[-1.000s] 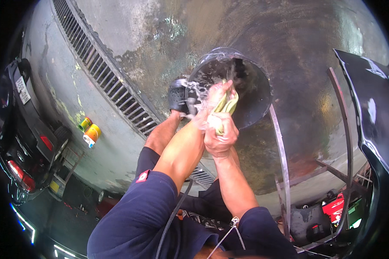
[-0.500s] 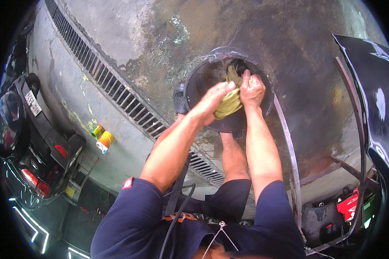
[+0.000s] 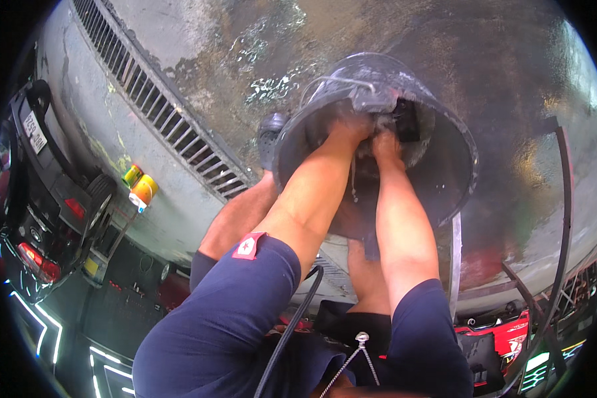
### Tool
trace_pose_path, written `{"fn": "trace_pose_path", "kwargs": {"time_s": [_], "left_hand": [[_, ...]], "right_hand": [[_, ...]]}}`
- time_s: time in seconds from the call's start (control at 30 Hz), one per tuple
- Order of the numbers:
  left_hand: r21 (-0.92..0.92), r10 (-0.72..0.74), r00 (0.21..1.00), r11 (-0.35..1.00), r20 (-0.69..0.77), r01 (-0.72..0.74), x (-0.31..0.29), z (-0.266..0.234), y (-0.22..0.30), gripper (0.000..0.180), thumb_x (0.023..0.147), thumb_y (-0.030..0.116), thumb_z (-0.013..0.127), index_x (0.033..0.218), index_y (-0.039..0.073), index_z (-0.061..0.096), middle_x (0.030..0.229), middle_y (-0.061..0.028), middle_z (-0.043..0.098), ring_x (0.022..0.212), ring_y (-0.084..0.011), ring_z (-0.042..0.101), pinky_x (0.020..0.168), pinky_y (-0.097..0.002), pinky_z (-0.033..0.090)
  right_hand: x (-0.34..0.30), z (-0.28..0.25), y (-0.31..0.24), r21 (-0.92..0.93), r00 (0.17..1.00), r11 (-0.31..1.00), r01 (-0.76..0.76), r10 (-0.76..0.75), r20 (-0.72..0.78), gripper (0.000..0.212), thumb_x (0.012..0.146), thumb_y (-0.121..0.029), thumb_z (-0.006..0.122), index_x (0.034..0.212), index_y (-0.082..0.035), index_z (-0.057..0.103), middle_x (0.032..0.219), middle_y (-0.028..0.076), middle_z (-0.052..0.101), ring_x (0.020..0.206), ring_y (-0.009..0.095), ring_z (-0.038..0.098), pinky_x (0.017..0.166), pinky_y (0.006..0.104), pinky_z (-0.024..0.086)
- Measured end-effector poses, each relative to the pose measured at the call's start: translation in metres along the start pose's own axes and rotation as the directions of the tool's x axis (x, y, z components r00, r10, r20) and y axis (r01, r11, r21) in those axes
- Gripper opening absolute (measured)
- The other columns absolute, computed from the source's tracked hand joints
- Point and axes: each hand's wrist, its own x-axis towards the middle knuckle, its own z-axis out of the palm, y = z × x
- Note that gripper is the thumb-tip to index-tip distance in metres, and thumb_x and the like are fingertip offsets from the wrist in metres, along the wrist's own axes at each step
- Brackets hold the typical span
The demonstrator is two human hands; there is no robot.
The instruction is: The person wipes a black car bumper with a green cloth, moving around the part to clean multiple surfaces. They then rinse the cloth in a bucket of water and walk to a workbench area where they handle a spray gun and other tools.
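Observation:
A large dark bucket (image 3: 467, 149) is tipped with its mouth toward me, and both my arms reach into it. My left hand (image 3: 353, 125) is deep inside near the far wall, its fingers blurred and partly hidden. Close beside it is my right hand (image 3: 386, 142), also inside, with its fingers mostly out of sight. Next to the right hand shows a black shape (image 3: 406, 121) whose kind I cannot make out. I cannot make out the yellow-green cloth. A wire handle (image 3: 341, 81) lies against the bucket's outer far side.
A metal drain grate (image 3: 172, 123) crosses the floor at left. Beyond it stand a yellow-orange container (image 3: 144, 190) and a dark car (image 3: 50, 192). A metal rail (image 3: 567, 199) rises at right. The floor (image 3: 259, 40) has wet patches. A dark shoe (image 3: 270, 136) is beside the bucket.
The bucket has tipped toward me and appears larger. My hands, wringing a yellow-green cloth over it before, have gone down inside it, and the cloth has dropped from sight.

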Motion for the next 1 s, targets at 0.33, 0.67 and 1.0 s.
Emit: {"fn": "trace_pose_path", "kwargs": {"time_s": [0.33,0.67,1.0], "left_hand": [[-0.429,0.565,0.746,0.611,-0.352,-0.665,-0.26,-0.172,0.005,0.026,0.087,0.023,0.081,0.085,0.003,0.064,0.081,-0.0189,0.066,0.076,-0.0424,0.066,0.069,-0.0456,0.053],[-0.383,0.747,0.529,0.387,-0.404,-0.839,-0.392,-0.226,0.06,0.028,0.084,0.008,0.08,0.085,0.004,0.052,0.087,-0.0127,0.05,0.079,-0.0354,0.056,0.066,-0.0445,0.045],[-0.857,0.168,0.928,0.355,-0.333,-0.372,-0.393,-0.222,0.032,0.043,0.11,0.035,0.054,0.138,0.002,0.056,0.117,-0.0061,0.066,0.108,-0.0172,0.063,0.097,-0.0344,0.049]], "right_hand": [[-0.297,-0.095,-0.012,0.544,0.752,0.684,0.485,-0.008,-0.66,0.018,0.097,-0.004,0.073,0.115,-0.002,0.071,0.097,0.003,0.065,0.084,0.01,0.059,0.077,0.0259,0.049],[-0.422,-0.118,-0.028,0.331,0.502,0.478,0.814,-0.292,-0.814,0.039,0.105,-0.026,0.054,0.131,0.002,0.064,0.134,0.017,0.062,0.12,0.026,0.061,0.104,0.0404,0.048],[-0.262,-0.051,-0.025,0.667,0.901,-0.732,-0.141,-0.374,-0.219,0.077,0.1,-0.073,0.048,0.147,-0.012,0.055,0.141,0.014,0.062,0.134,0.032,0.058,0.112,0.0544,0.049]]}}
